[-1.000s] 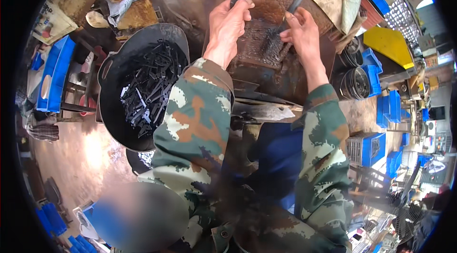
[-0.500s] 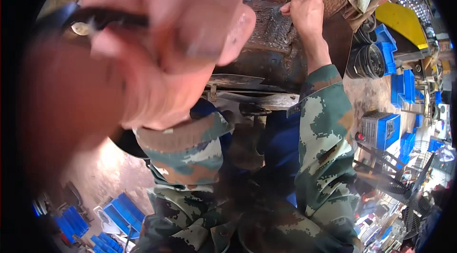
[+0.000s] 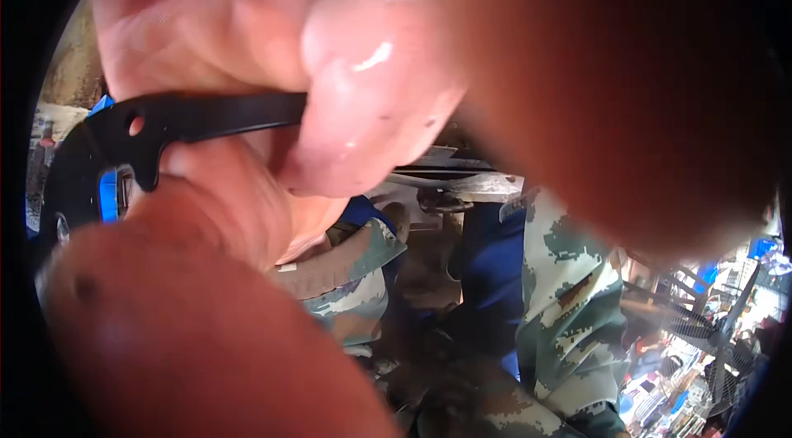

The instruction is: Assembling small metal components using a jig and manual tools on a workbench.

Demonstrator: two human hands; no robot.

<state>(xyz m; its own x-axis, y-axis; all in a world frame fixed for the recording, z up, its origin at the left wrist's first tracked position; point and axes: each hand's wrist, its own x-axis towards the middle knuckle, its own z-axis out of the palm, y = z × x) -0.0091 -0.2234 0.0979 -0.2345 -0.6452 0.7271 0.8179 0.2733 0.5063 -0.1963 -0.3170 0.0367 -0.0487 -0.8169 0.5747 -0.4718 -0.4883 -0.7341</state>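
My left hand (image 3: 239, 182) is raised very near the camera, rising out of a camouflage sleeve (image 3: 338, 273). Its fingers curl around one end of a flat black piece (image 3: 223, 116) with a small round hole and a hooked spur; what it belongs to cannot be made out. A large blurred finger shape (image 3: 610, 91) covers the upper right, and another blurred skin shape (image 3: 223, 339) fills the lower left; whose they are is unclear. My right sleeve (image 3: 569, 306) disappears behind the upper-right blur, which hides my right hand.
Pale and dark metal edges (image 3: 487, 184) run across just before my body, with dark blue cloth (image 3: 495, 265) below. A fan with dark blades (image 3: 726, 339) stands at the lower right beside cluttered goods (image 3: 672, 380). Most of the work surface is covered by skin.
The black piece shows sharper and larger in my left hand. A blurred finger now covers the right side, hiding my right hand, which held a grey rod at the rough brown workpiece earlier.
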